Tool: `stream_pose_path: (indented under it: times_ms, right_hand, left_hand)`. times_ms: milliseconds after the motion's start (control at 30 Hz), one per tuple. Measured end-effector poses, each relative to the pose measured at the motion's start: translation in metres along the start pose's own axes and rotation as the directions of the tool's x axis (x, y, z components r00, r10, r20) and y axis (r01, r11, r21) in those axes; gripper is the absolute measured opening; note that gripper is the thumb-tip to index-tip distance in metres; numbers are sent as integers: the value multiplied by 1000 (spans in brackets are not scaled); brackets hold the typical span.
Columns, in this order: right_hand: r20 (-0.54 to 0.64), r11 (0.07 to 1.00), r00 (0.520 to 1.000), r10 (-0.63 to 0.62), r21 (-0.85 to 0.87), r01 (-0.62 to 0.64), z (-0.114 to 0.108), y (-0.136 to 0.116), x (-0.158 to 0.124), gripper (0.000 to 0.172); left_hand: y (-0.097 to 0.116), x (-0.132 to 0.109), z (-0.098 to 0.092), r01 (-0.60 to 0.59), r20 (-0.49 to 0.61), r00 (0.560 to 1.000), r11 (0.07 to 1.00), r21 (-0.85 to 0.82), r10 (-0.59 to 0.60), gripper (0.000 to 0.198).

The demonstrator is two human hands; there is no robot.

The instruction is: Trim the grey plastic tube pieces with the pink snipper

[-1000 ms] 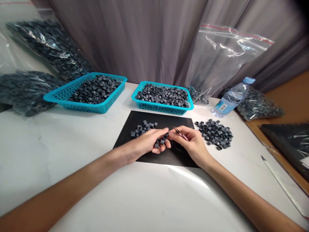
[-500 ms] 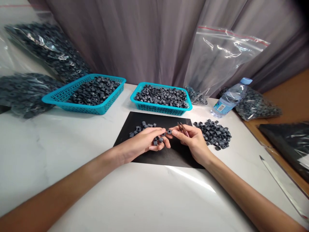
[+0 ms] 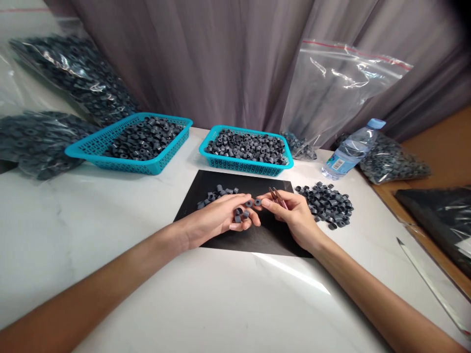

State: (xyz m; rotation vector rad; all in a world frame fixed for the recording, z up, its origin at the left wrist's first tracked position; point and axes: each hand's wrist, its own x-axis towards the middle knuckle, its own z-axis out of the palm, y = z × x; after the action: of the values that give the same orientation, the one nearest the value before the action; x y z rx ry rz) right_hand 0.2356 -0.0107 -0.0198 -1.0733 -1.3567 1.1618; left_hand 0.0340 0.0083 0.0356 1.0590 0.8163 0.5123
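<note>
My left hand [image 3: 224, 214] is closed around several small dark grey ring-shaped pieces [image 3: 246, 214], some lying in its curled fingers and one pinched by the thumb. My right hand [image 3: 290, 208] pinches one grey ring [image 3: 258, 202] between thumb and forefinger, its hole facing me. Tweezers [image 3: 278, 198] are also tucked in the right hand, tips pointing up and left. Both hands nearly meet above a black mat [image 3: 253, 240]. Behind the left hand a small group of grey rings [image 3: 215, 194] lies on the mat, partly hidden by that hand.
Two blue baskets [image 3: 158, 166] [image 3: 243, 167] of rings stand at the back. Right of the mat lies a loose ring pile [image 3: 331, 206]. A water bottle [image 3: 351, 149], clear bags of rings [image 3: 393, 159] and a long thin strip [image 3: 430, 279] are on the right; more filled bags [image 3: 40, 142] lean left.
The ring pinched in my left hand has turned so that its hole shows more plainly beside the right hand's ring. Otherwise both hands hold almost the same place.
</note>
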Motion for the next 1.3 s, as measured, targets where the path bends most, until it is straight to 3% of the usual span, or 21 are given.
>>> stream_pose_path:
  times_ms: [267, 433, 667, 800, 1000, 1133, 1200, 1300]
  right_hand:
    - [-4, 999, 1000, 6, -33, -6, 0, -1, 0, 31]
    - [7, 1000, 1000, -4, -27, 4, 2, -2, 2, 31]
    - [-22, 996, 999, -45, -82, 43, 5, -7, 2, 32]
    - [-9, 993, 998, -63, -100, 62, 6, -6, 2, 30]
    - [-135, 968, 975, -178, -200, 149, 15, -8, -8, 27]
    - [-11, 887, 955, -298, -372, 273, 27, -20, -20, 19]
    - [73, 820, 929, -363, -449, 355, 31, -23, -24, 25]
    - [143, 761, 910, -389, -507, 405, 34, -25, -27, 34]
  left_hand:
    - [-4, 3, 0, 20, -38, 999, 1000, -6, -20, 24]
    - [-5, 3, -4, -4, -36, 999, 997, 83, 7, 18]
    - [-7, 3, -8, -41, -28, 999, 991, 125, 44, 38]
    - [-15, 6, -10, -73, 11, 997, 989, 131, 73, 33]
    - [-21, 9, -7, -78, -54, 995, 997, 15, 78, 28]
    - [-19, 7, 1, -68, -142, 989, 992, -105, 53, 22]
    - [-18, 5, 4, -33, -178, 984, 985, -168, 2, 21]
    - [-16, 2, 7, 45, -130, 988, 971, -235, -77, 25]
